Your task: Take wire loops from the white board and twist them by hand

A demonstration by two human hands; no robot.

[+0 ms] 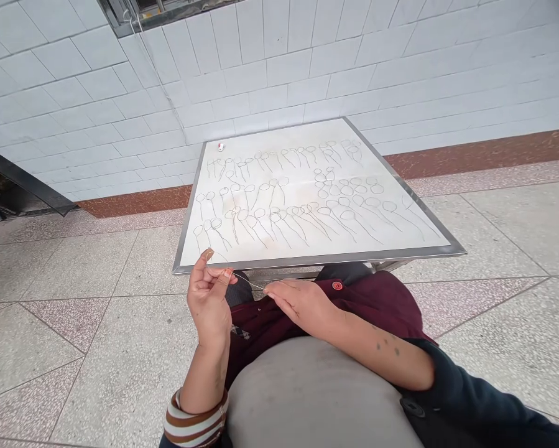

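Observation:
A thin wire (247, 280) runs between my two hands, in front of the near edge of a white table. My left hand (210, 292) pinches its left end between thumb and fingers, with the index finger raised. My right hand (302, 302) is closed on the other end, palm down, its fingertips pressed together. On the white table (279, 249) lie several thin wire loops with straight tails (349, 215), laid out in uneven rows. Some rings without visible tails (335, 188) sit in a cluster at the right of the middle.
A small red and white object (221, 147) rests at the table's far left corner. Behind the table stands a white tiled wall (279, 74) with a hanging cord (158, 71). Speckled floor tiles (153, 348) surround the table. Dark red cloth (382, 305) covers my lap.

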